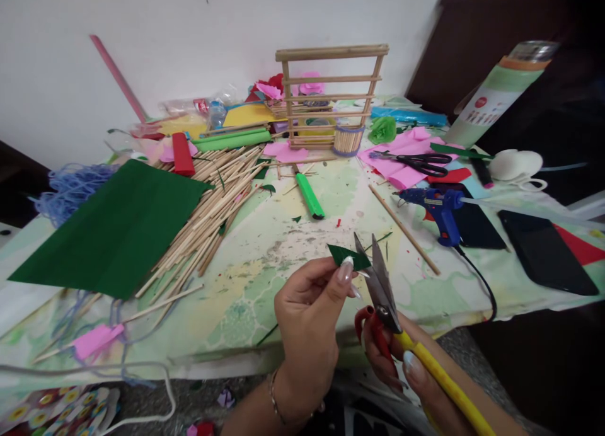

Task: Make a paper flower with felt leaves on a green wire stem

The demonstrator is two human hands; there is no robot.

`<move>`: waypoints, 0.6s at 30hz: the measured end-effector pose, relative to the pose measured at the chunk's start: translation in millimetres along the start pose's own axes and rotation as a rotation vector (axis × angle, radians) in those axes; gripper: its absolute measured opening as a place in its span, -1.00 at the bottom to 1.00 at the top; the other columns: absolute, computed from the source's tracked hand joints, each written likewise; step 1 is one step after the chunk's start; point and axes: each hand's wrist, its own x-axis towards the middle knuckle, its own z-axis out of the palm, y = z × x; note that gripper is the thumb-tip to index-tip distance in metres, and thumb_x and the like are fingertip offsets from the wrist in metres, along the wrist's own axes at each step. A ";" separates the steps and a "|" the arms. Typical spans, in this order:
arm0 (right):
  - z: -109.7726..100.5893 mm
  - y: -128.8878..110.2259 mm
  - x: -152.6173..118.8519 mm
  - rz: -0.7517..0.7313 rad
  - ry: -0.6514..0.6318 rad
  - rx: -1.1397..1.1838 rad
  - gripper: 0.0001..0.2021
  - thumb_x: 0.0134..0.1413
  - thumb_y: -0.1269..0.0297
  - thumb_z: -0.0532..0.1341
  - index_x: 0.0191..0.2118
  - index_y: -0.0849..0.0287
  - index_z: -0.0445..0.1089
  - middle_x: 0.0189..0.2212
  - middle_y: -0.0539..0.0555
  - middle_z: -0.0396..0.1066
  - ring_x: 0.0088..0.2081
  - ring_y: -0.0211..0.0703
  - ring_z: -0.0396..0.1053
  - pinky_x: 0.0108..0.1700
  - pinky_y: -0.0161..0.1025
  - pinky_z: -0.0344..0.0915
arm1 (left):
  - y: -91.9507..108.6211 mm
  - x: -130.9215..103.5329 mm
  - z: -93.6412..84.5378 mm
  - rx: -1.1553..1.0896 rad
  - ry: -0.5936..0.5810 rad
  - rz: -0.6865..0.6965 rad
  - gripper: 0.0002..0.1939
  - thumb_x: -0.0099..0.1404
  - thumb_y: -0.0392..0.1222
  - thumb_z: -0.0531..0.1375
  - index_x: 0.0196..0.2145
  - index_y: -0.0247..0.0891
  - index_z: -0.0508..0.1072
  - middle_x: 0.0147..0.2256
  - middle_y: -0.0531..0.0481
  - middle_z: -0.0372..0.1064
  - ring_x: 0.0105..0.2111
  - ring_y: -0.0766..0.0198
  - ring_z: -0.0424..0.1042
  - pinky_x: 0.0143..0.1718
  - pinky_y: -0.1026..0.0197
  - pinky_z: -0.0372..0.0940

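Between the thumb and fingers of my left hand (312,310) is a small piece of dark green paper (347,257), its pointed end toward the left. My right hand (406,367) grips a pair of scissors (385,297) with red and yellow handles. Their blades stand slightly apart and point upward, right beside the right edge of the green piece. Whether the blades touch the paper I cannot tell. Thin green scraps lie on the table around both hands. A large dark green sheet (113,231) rests at the left, partly over a heap of thin wooden sticks (212,203).
At the back stands a stick frame (331,99) with a small stick basket (348,140). A green box cutter (309,196) lies mid-table. To the right are a blue glue gun (439,209) with its cord, black scissors (416,162), a dark phone (546,250) and a tilted bottle (501,92).
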 end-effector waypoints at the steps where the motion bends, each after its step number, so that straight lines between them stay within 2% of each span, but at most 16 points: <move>1: -0.6 -0.5 0.5 0.011 0.003 -0.001 -0.62 0.27 -0.12 -0.04 -0.22 0.07 0.31 -0.41 0.05 0.27 -0.41 -0.15 0.26 -0.40 -0.28 0.30 | 0.1 0.1 0.1 -0.002 -0.001 0.001 -0.93 0.08 -0.27 0.42 -0.43 -0.13 0.63 -0.56 0.15 0.53 -0.59 0.54 0.40 -0.49 0.54 0.36; 9: -2.1 -6.4 1.5 0.047 0.006 0.025 -0.56 0.23 -0.19 -0.03 -0.28 0.12 0.24 -0.46 0.00 0.20 -0.46 -0.22 0.14 -0.44 -0.30 0.22 | 0.8 0.8 -1.4 0.018 0.021 0.009 -0.92 0.06 -0.28 0.43 -0.44 -0.16 0.63 -0.59 0.12 0.49 -0.60 0.50 0.39 -0.53 0.50 0.35; 13: -3.8 -7.4 2.2 0.064 -0.019 -0.001 -0.57 0.22 -0.20 -0.04 -0.31 0.10 0.19 -0.45 0.01 0.17 -0.43 -0.19 0.15 -0.41 -0.30 0.22 | 1.1 1.3 -1.3 0.029 0.033 0.015 -0.92 0.05 -0.28 0.43 -0.44 -0.18 0.63 -0.60 0.11 0.48 -0.60 0.48 0.38 -0.53 0.48 0.35; 18: -6.1 -8.4 2.5 0.015 -0.025 -0.019 -0.60 0.26 -0.15 -0.06 -0.26 0.09 0.23 -0.44 0.02 0.20 -0.44 -0.17 0.17 -0.40 -0.29 0.28 | 2.8 2.3 -1.4 0.014 0.032 0.009 -0.91 0.04 -0.28 0.43 -0.45 -0.16 0.63 -0.58 0.11 0.50 -0.60 0.51 0.39 -0.53 0.52 0.34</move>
